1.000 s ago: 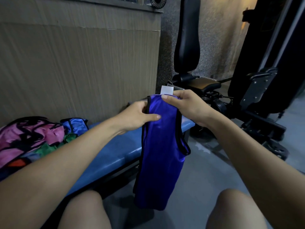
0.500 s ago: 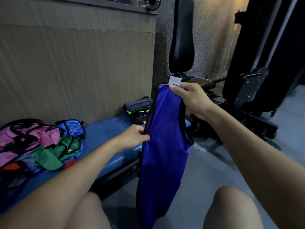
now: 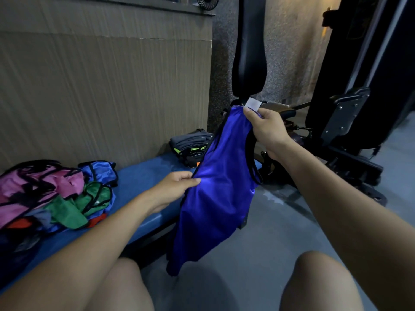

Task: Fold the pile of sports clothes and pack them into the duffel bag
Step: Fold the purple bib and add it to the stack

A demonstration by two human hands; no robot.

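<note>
A shiny blue sleeveless vest [image 3: 215,198] with black trim hangs in front of me, folded lengthwise. My right hand [image 3: 266,129] grips its top end by the white label. My left hand [image 3: 174,187] pinches its left edge about halfway down. A loose pile of pink, green, blue and red sports clothes [image 3: 51,196] lies on the blue bench [image 3: 139,182] at the left. A small stack of folded dark clothes [image 3: 192,147] sits at the bench's far end. No duffel bag is in view.
A wood-grain wall panel [image 3: 101,90] runs behind the bench. A black upright padded gym seat [image 3: 249,48] and a black machine frame [image 3: 350,122] stand at the right. Grey floor [image 3: 269,243] lies in front, with my bare knees at the bottom.
My left hand slid down the vest's left edge from the top to its middle. My right hand lifted the top end higher and to the right, stretching the vest out.
</note>
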